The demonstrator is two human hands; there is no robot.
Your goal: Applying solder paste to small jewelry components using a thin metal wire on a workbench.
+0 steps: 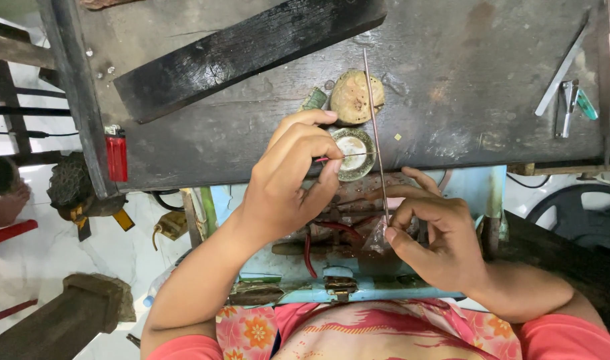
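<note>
My left hand (291, 180) pinches a thin red-tipped stick whose fine end reaches into a small round brass dish (354, 155) at the near edge of the dark workbench (451, 80). My right hand (431, 233) pinches the lower end of a long thin metal rod (373, 120), which runs up across the dish and past a rounded tan lump (355, 97). A small clear plastic bag (377, 241) hangs under my right fingers.
A charred black plank (245, 50) lies across the bench top left. A red lighter (116, 156) sits at the left edge. Tweezers and a metal strip (565, 87) lie at the right. A light-blue open drawer (358, 280) with red wires sits under my hands.
</note>
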